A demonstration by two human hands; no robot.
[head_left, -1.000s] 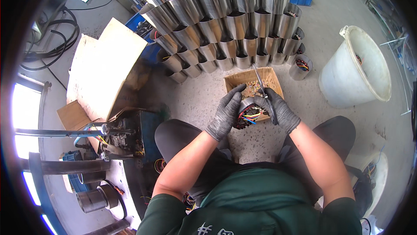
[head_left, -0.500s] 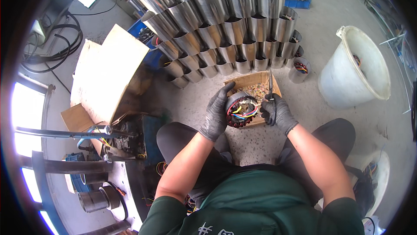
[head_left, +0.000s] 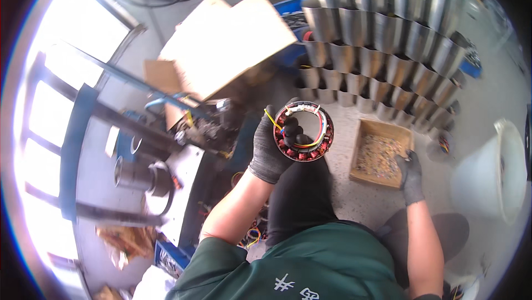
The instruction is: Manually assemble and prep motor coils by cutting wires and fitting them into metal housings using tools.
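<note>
Raised over my left thigh is a ring-shaped motor stator (head_left: pixel 328 128) with dark red windings and yellow, red, blue and white leads. My left hand (head_left: pixel 267 153), in a dark glove, grips it from the left, with fingertips showing through its central hole. A yellow lead sticks out toward the glove. Farther right, my gloved right hand (head_left: pixel 410 175) is by the right rim of a cardboard box (head_left: pixel 370 178) holding many small tan bits. Its thumb and fingers look apart, with nothing visible between them.
Stacked shiny metal cylinders (head_left: pixel 368 59) rise ahead. A white bucket (head_left: pixel 482 170) stands at right. On the left are large cardboard sheets (head_left: pixel 233 39), a blue-framed machine (head_left: pixel 77 150) and a pale bench (head_left: pixel 185 189) carrying metal rings. Loose wires (head_left: pixel 254 236) lie beside my left leg.
My view has turned left. The stator has moved left in my left hand, its wired face now turned up. My right hand has left it for the box rim, and its dark long tool no longer shows.
</note>
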